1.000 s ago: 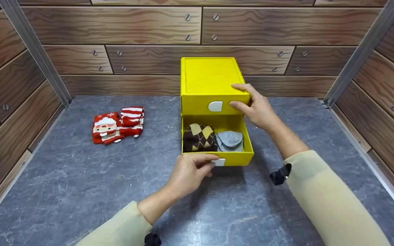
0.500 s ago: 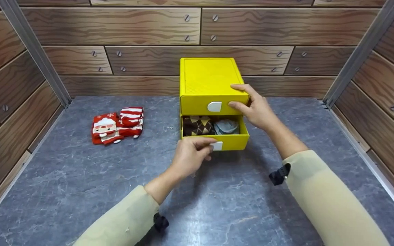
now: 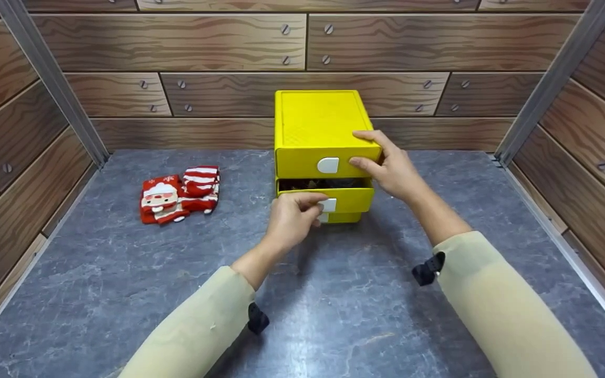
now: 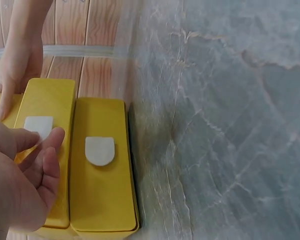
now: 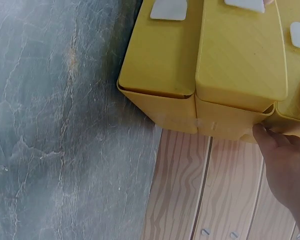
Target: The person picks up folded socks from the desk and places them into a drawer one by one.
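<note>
A small yellow drawer cabinet (image 3: 323, 118) with three stacked drawers stands at the back of the table. Its middle drawer (image 3: 352, 201) juts out a little, leaving a narrow gap through which a dark sliver of the socks (image 3: 310, 184) inside shows. My left hand (image 3: 289, 218) pinches the white handle (image 4: 39, 125) of that drawer between thumb and fingers. At the cabinet's upper right front corner my right hand (image 3: 394, 168) grips it, thumb on the top drawer's front. The bottom drawer (image 4: 102, 190) is closed.
To the left on the grey marbled table (image 3: 124, 294) lies a folded pair of red and white Christmas socks (image 3: 179, 194). Wood-patterned walls (image 3: 218, 94) enclose the table at the back and both sides.
My left hand has pushed the middle drawer back into the cabinet, from well out to a small gap, covering the brown argyle and grey socks. My right hand has stayed on the corner.
</note>
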Tool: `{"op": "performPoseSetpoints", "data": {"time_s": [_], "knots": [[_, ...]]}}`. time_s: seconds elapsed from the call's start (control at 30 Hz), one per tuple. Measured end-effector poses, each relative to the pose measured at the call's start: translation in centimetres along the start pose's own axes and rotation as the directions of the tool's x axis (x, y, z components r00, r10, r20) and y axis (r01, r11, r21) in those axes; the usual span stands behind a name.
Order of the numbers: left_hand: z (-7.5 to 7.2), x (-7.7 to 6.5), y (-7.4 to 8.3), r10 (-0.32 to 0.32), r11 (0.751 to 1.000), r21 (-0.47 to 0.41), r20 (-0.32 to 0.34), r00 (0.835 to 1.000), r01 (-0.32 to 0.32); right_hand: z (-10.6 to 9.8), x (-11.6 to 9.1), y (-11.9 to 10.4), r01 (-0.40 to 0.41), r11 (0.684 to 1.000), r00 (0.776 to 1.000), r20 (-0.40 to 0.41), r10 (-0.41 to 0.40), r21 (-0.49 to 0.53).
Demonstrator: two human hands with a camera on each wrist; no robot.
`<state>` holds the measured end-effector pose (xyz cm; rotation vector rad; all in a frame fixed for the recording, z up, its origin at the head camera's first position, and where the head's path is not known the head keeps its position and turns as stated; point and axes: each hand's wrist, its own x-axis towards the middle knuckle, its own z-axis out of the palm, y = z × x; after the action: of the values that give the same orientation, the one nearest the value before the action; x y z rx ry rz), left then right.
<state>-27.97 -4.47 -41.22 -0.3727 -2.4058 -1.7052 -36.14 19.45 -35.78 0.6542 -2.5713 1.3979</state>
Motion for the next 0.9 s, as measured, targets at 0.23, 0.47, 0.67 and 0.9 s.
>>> {"op": "performPoseSetpoints", "data": {"time_s": [0.23, 0.47, 0.67, 0.9], "knots": [[0.1, 1.0, -0.2, -0.025, 1.000, 0.013, -0.019, 1.000, 0.025, 0.0, -0.1, -0.1, -0.004, 1.000, 1.000, 0.001, 0.004, 0.017], [0.3, 1.9, -0.5, -0.017, 0.999, 0.050, -0.039, 0.999, 0.019, 0.2, -0.1, 0.0, -0.001, 1.000, 1.000, -0.007, 0.001, 0.025], [0.2, 2.2, -0.6, -0.015, 0.996, 0.087, -0.047, 0.999, 0.019, 0.1, -0.2, 0.0, -0.003, 1.000, 1.000, 0.001, 0.003, 0.020], [-0.3, 2.5, -0.5, -0.045, 0.997, 0.061, -0.025, 0.999, 0.046, 0.0, 0.1, -0.1, -0.011, 1.000, 1.000, 0.010, 0.011, 0.006]]}}
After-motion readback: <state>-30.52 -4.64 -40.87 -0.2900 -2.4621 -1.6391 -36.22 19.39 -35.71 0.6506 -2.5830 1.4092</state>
